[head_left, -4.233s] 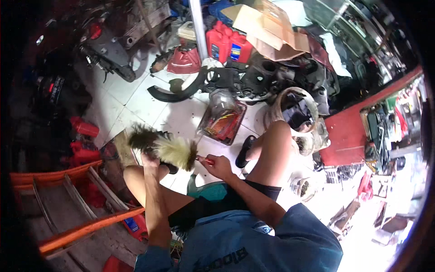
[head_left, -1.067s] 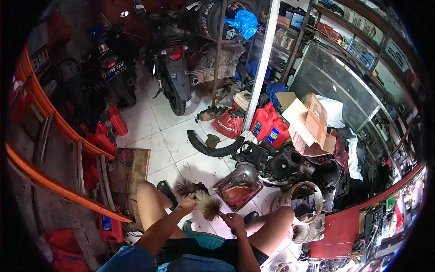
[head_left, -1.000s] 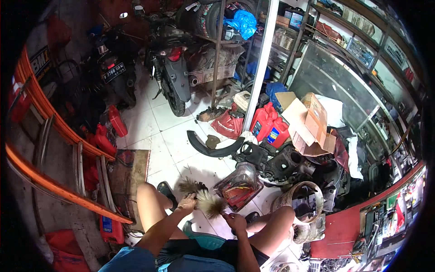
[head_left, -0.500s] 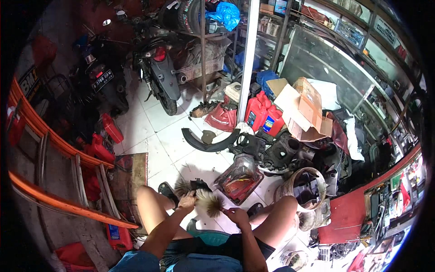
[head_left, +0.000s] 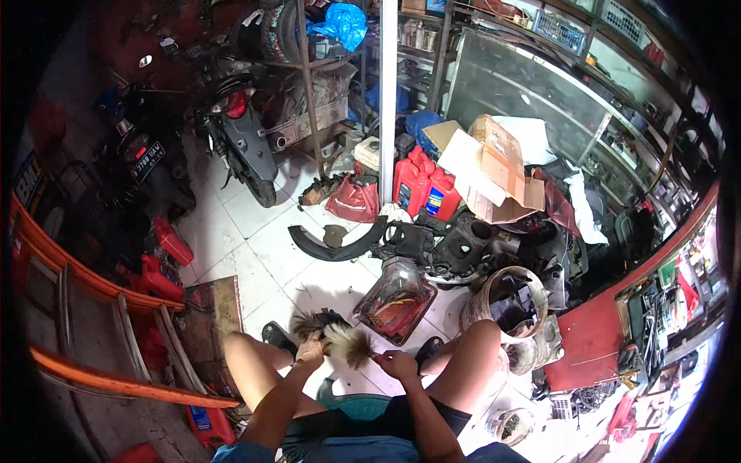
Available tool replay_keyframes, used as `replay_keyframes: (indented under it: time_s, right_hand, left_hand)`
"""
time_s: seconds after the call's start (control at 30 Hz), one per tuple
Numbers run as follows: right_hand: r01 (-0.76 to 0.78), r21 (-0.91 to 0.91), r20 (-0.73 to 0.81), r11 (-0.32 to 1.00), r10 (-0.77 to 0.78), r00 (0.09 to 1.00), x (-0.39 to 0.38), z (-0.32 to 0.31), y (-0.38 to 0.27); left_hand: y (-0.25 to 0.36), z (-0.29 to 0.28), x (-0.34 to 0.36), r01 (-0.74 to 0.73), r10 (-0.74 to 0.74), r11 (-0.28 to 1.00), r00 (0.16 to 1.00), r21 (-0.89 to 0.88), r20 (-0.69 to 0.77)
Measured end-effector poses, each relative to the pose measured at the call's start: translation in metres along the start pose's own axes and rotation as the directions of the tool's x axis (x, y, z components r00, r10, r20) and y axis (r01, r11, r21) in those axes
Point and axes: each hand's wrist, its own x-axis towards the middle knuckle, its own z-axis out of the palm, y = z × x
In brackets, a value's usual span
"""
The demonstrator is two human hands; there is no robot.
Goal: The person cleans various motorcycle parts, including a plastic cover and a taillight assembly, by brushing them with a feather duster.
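Head view: you have the pale duster (head_left: 349,346) out between your knees, above the tiled floor (head_left: 258,266). Your right hand (head_left: 396,363) is curled round its handle end; your left hand (head_left: 310,352) is bent beside a dark tuft (head_left: 305,323) and a black part (head_left: 333,317) (whether these touch, or what that hand grips, you cannot tell here). Handling, judged by look: light, the head soft and yielding, liable to shed or bend if squeezed; hold it by the handle, leaving the plumes free. Edges: the red part with a clear cover (head_left: 395,310) lies near, ahead and right, its rim well placed to snag plumes; the round open container (head_left: 472,307) stands beyond your right knee; the orange ladder (head_left: 131,380) bounds the left. Most open room: the tiles ahead and left, short of the curved black strip (head_left: 328,253).
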Motion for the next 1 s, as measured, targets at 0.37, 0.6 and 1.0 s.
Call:
replay_keyframes:
  time_s: [0.37,0.6,1.0]
  right_hand:
    - [0.008,0.047,-0.012,0.999,-0.008,1.0,-0.006,-0.01,-0.011]
    - [0.024,0.13,-0.083,0.991,-0.013,0.996,-0.009,-0.015,-0.02]
    - [0.058,0.157,-0.176,0.986,-0.029,0.984,-0.008,-0.007,-0.027]
  left_hand:
    - [0.001,-0.012,-0.004,-0.002,0.003,1.0,0.992,0.009,-0.126]
    - [-0.003,-0.006,-0.001,0.041,-0.051,0.997,0.988,-0.067,-0.147]
    - [0.002,-0.01,-0.005,0.072,-0.108,0.986,0.961,-0.149,-0.254]
